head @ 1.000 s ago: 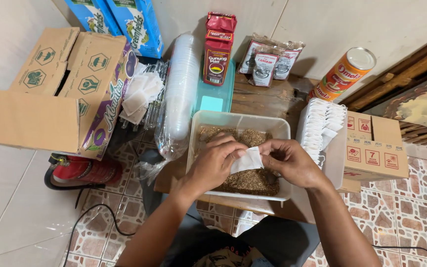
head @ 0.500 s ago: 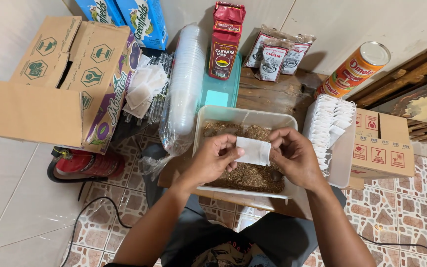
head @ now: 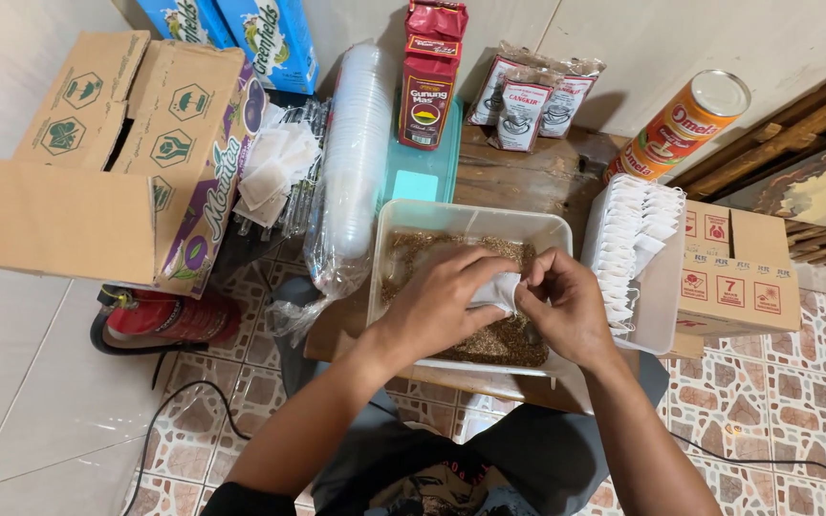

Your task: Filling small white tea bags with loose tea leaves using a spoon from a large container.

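Both hands, left hand [head: 446, 301] and right hand [head: 566, 311], have drawn closer over the tub [head: 470, 218] of loose tea. Each grip now pinches the small white sachet [head: 497, 291], more bunched than before.

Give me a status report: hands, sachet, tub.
Left hand and right hand both pinching the white sachet. Sachet held over the tub of brown loose bits. Nothing between hands and tub.

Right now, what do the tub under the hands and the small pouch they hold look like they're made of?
Tub: translucent plastic, probably; its frosted, slightly glossy walls let the brown loose fill show through.
Pouch, pinched between the left hand and right hand: thin white matte sheet, likely filter paper or nonwoven; it creases softly.
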